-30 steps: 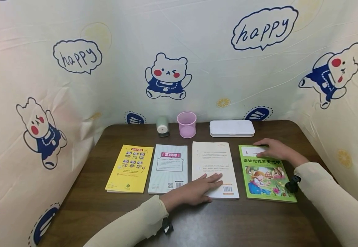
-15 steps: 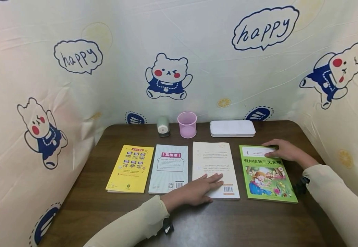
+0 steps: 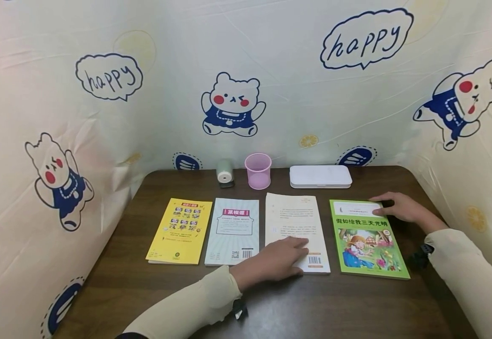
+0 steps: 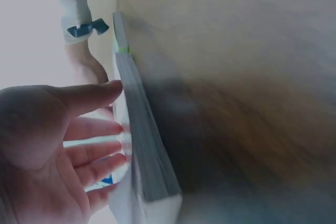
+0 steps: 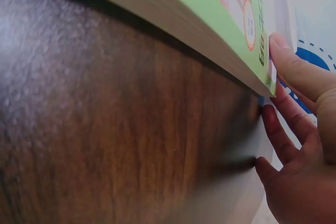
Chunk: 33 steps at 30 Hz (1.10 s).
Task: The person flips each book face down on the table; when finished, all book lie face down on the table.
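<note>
My left hand (image 3: 277, 261) is over the lower part of a cream book (image 3: 294, 216), fingers reaching across its cover. In the left wrist view, the thumb is by the top edge of the book's page block (image 4: 147, 140) and the fingers are spread. At the far right corner of a green picture-cover book (image 3: 366, 240) is my right hand (image 3: 407, 212). Its thumb touches the cover in the right wrist view, while the other fingers (image 5: 278, 135) extend past the far edge to the table. Both books lie flat.
Left of the cream book lie a light blue book (image 3: 233, 228) and a yellow book (image 3: 180, 230). Along the back stand a green pencil sharpener (image 3: 224, 172), a pink cup (image 3: 258, 174) and a white case (image 3: 319, 176). Printed cloth (image 3: 161, 117) surrounds the wooden table (image 3: 279, 310).
My right hand has slid right along the green book's far edge to its corner. My left hand has shifted slightly right on the cream book, and its fingers look less spread.
</note>
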Each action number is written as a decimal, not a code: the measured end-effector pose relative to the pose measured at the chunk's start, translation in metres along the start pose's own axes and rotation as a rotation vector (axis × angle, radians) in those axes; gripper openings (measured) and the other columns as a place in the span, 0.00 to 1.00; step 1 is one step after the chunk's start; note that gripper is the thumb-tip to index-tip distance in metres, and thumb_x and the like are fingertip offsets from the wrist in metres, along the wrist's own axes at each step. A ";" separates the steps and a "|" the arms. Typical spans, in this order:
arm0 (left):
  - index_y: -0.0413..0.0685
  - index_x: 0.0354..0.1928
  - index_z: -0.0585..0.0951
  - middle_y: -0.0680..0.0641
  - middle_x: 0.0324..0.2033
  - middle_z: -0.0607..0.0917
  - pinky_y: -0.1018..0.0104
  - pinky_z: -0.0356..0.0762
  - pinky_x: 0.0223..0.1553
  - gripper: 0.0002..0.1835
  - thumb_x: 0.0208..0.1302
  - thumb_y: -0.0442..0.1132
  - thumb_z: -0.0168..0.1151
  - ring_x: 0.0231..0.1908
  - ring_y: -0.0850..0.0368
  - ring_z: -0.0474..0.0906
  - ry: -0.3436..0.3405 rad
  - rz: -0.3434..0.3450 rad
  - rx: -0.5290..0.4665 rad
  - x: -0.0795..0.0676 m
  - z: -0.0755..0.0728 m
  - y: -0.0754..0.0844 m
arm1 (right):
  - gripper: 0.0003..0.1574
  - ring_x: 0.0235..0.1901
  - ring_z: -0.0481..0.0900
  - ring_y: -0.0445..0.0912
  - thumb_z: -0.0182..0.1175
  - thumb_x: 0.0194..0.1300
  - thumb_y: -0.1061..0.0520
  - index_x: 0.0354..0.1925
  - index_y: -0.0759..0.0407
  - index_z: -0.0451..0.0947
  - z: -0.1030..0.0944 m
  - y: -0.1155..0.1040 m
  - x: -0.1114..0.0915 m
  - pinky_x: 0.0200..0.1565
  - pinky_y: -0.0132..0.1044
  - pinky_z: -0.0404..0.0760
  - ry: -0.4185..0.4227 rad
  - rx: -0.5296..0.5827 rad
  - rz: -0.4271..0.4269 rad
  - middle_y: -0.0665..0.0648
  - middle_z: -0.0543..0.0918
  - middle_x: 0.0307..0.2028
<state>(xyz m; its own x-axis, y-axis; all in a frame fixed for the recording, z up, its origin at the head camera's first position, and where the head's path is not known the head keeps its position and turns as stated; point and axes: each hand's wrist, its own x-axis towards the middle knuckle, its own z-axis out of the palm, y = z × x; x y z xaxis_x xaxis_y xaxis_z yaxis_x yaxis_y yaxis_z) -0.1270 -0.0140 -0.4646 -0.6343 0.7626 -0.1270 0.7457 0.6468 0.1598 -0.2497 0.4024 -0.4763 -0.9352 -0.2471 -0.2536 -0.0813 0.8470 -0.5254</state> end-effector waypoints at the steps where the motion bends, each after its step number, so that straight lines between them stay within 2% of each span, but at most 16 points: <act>1: 0.54 0.70 0.77 0.53 0.74 0.71 0.65 0.71 0.68 0.31 0.69 0.56 0.67 0.73 0.58 0.67 0.007 -0.006 0.010 0.002 -0.001 0.003 | 0.43 0.66 0.62 0.78 0.68 0.67 0.38 0.68 0.65 0.75 0.000 0.001 0.000 0.62 0.78 0.63 -0.002 0.007 0.004 0.81 0.68 0.67; 4: 0.55 0.69 0.78 0.53 0.72 0.74 0.67 0.75 0.63 0.30 0.69 0.57 0.67 0.70 0.58 0.70 0.022 -0.016 0.025 0.010 -0.005 0.011 | 0.43 0.66 0.62 0.78 0.68 0.67 0.38 0.68 0.65 0.75 0.001 0.003 0.000 0.62 0.78 0.63 -0.003 0.024 0.003 0.81 0.68 0.67; 6: 0.55 0.70 0.77 0.53 0.72 0.73 0.67 0.75 0.64 0.32 0.69 0.58 0.66 0.70 0.58 0.69 0.021 -0.017 0.032 0.015 -0.006 0.017 | 0.43 0.66 0.62 0.78 0.68 0.67 0.38 0.68 0.65 0.75 0.001 0.004 0.001 0.62 0.78 0.63 -0.002 0.033 -0.001 0.81 0.68 0.67; 9: 0.54 0.75 0.71 0.52 0.75 0.70 0.67 0.68 0.70 0.37 0.70 0.61 0.63 0.74 0.56 0.64 -0.001 -0.018 0.033 0.025 -0.004 0.025 | 0.42 0.66 0.61 0.78 0.68 0.68 0.39 0.68 0.65 0.75 0.002 0.005 0.000 0.62 0.78 0.63 0.002 0.042 -0.004 0.81 0.67 0.67; 14: 0.55 0.81 0.60 0.51 0.79 0.62 0.63 0.52 0.78 0.46 0.68 0.69 0.59 0.80 0.53 0.50 -0.057 -0.034 -0.001 0.043 0.000 0.038 | 0.41 0.66 0.62 0.78 0.68 0.68 0.41 0.68 0.65 0.75 0.002 0.005 0.000 0.62 0.78 0.63 0.006 0.050 -0.009 0.81 0.67 0.67; 21: 0.63 0.83 0.46 0.48 0.81 0.55 0.57 0.47 0.80 0.53 0.64 0.75 0.55 0.81 0.51 0.41 -0.117 -0.079 -0.009 0.068 0.007 0.053 | 0.42 0.67 0.61 0.78 0.68 0.68 0.40 0.68 0.65 0.74 0.003 0.004 0.001 0.61 0.78 0.63 0.002 0.054 -0.008 0.81 0.67 0.68; 27: 0.67 0.83 0.48 0.46 0.81 0.53 0.57 0.43 0.80 0.53 0.61 0.78 0.52 0.81 0.50 0.39 -0.135 -0.123 0.007 0.084 0.014 0.061 | 0.40 0.65 0.63 0.78 0.68 0.69 0.42 0.67 0.66 0.75 0.002 0.006 0.000 0.60 0.76 0.65 0.006 0.046 -0.029 0.81 0.68 0.66; 33: 0.66 0.83 0.51 0.44 0.81 0.55 0.60 0.43 0.80 0.52 0.62 0.76 0.55 0.81 0.50 0.40 -0.146 -0.170 0.006 0.091 0.014 0.067 | 0.41 0.65 0.64 0.77 0.68 0.68 0.41 0.67 0.66 0.76 0.002 0.007 0.001 0.61 0.75 0.66 0.002 0.048 -0.028 0.81 0.68 0.66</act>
<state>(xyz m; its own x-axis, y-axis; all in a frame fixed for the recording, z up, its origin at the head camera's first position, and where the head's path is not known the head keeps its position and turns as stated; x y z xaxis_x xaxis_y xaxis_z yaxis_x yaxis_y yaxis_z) -0.1322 0.0985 -0.4788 -0.7151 0.6349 -0.2923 0.6319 0.7660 0.1179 -0.2505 0.4068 -0.4819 -0.9335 -0.2693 -0.2366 -0.0908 0.8161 -0.5707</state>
